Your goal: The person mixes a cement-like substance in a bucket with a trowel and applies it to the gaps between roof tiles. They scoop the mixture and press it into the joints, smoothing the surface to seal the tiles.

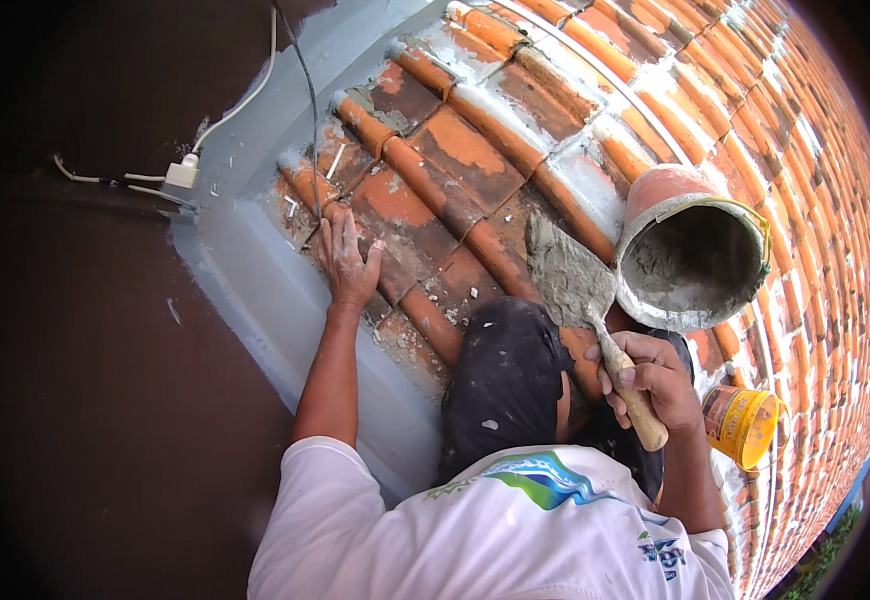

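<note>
My left hand (348,258) lies with its fingers stretched over a roof tile (307,188) at the lower end of a tile row, by the grey-coated edge. In my right hand (645,378) is a trowel (573,275), gripped round its wooden handle. Grey mortar covers its blade, which points away from me and to the left, over the tiles. Just right of the blade a bucket (637,230) lies tipped on its side, its mouth toward me. Wet-looking grey mortar (690,265) coats its inside.
A small yellow bucket (745,425) stands tilted on the tiles at right. A white cable with a plug connector (182,172) and a dark cable (313,110) run by the brown wall (85,380). White conduit (595,65) crosses the roof. Loose debris lies around my left hand.
</note>
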### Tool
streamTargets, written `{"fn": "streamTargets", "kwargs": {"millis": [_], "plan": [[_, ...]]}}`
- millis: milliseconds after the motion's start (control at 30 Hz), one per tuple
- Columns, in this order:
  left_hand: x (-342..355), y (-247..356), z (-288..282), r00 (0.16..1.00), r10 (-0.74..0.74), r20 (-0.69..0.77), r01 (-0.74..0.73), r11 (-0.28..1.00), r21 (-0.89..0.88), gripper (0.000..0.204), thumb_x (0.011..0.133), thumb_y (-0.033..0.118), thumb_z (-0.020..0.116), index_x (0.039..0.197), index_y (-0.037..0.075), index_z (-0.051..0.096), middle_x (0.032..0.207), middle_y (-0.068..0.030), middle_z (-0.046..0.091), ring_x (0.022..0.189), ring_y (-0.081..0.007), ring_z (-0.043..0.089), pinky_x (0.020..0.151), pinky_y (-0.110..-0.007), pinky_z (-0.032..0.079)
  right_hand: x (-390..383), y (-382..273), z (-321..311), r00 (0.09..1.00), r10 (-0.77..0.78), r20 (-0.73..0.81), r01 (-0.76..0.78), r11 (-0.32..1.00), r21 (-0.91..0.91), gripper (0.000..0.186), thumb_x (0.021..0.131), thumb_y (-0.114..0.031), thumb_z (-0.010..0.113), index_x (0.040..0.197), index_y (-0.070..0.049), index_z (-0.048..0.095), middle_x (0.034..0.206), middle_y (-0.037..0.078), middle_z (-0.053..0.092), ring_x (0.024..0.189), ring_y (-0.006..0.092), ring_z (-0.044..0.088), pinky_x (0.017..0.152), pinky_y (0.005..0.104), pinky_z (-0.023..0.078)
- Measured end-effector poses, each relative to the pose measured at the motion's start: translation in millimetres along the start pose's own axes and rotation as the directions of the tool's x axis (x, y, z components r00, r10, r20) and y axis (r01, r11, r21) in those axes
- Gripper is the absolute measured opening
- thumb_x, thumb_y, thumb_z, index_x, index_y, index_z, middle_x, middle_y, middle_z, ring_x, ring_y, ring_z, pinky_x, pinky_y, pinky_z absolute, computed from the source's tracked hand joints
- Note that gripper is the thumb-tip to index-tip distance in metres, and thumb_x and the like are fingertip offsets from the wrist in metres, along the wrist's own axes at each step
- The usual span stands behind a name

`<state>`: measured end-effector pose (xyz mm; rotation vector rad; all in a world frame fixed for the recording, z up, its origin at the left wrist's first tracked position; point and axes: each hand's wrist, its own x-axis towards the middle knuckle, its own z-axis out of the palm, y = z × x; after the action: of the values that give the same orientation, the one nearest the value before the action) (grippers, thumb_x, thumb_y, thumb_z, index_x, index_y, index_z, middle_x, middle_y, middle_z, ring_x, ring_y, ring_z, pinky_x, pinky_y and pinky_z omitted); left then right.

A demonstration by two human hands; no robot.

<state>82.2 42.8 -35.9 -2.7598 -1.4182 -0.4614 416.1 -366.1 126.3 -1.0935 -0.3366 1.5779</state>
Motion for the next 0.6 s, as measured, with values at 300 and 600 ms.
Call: {"fn": "streamTargets", "kwargs": {"millis": [300,600], "plan": [[-18,15,51,0.969,-0.202,-0.142,0.166,0.958,-0.232,0.101,0.089,0.04,0.077,0.174,0.009,0.031,0.182,-0.0209,0.019,0.165,-0.0441,0.022,0.131,-0.063,0.02,274,-17,98,0.958,-0.288,0.003,0.23,0.76,-0.607,0.027,0.095,-0.018,0.065,0.111,0.004,0.063,0.088,0.017,0.068,0.074,0.0273,0.072,0.064,0.0434,0.06],[-16,26,34,0.971,-0.208,-0.121,0.172,0.951,-0.256,0.102,0.087,0.037,0.075,0.174,0.009,0.03,0.182,-0.0216,0.017,0.166,-0.0469,0.019,0.133,-0.063,0.015,424,-43,142,0.941,-0.337,0.025,0.16,0.381,-0.911,0.033,0.089,-0.013,0.062,0.1,0.016,0.074,0.096,0.038,0.074,0.1,0.0474,0.078,0.091,0.0535,0.06]]}}
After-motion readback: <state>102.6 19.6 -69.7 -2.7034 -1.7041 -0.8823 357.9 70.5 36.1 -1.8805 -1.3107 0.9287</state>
